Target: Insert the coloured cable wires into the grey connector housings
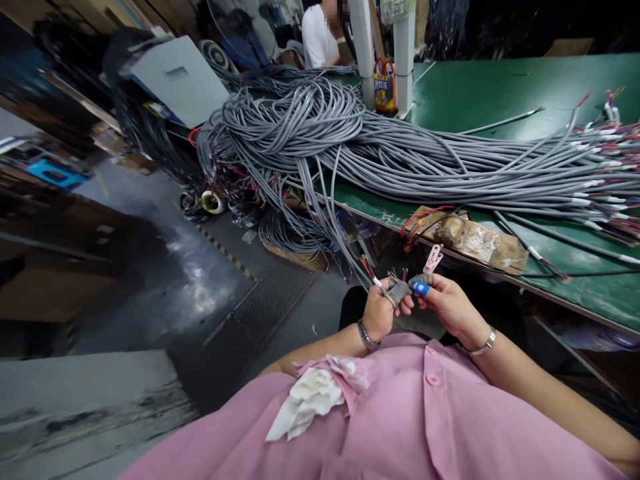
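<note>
In front of my pink shirt, my left hand (381,313) is closed around the end of a grey cable (364,277). A white band (378,283) and fanned-out coloured wires (399,274) show at its fingers, and grey wrapping covers the thumb. Close beside it, my right hand (450,305) is pinched shut, thumb against fingers. A small blue piece (420,288) sits at its thumb tip; what the fingers grip is too small to make out. A pink clip (433,259) sticks up at the right index finger.
Grey cables (400,147) lie heaped along the green table (500,87), some hanging over its edge. A taped cardboard piece (475,240) lies at the near edge. A snack bag (385,87) stands by white posts. Behind sits a person in white (318,37).
</note>
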Available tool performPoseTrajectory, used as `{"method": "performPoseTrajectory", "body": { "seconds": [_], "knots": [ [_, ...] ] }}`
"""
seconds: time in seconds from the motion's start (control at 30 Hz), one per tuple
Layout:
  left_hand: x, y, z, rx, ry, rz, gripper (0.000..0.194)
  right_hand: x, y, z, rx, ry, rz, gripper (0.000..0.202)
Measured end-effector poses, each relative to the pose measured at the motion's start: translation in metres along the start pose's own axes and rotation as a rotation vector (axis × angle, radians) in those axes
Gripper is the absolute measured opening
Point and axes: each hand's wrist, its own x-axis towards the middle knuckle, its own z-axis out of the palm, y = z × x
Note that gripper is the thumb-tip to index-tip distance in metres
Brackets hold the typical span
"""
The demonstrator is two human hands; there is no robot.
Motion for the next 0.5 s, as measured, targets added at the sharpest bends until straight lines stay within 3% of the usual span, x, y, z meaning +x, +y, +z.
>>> {"method": "performPoseTrajectory", "body": {
  "seconds": [0.23, 0.37, 0.5],
  "knots": [
    [0.000, 0.002, 0.002, -0.081, 0.062, -0.016, 0.033, -0.004, -0.001, 0.002, 0.019, 0.017, 0.011, 0.017],
    [-0.001, 0.002, -0.001, -0.078, 0.065, -0.018, 0.033, -0.003, 0.000, -0.003, 0.177, 0.015, 0.054, 0.015],
    [-0.003, 0.005, -0.001, -0.092, 0.050, -0.004, 0.033, 0.003, 0.002, -0.015, 0.329, 0.092, 0.088, 0.023]
  ]
}}
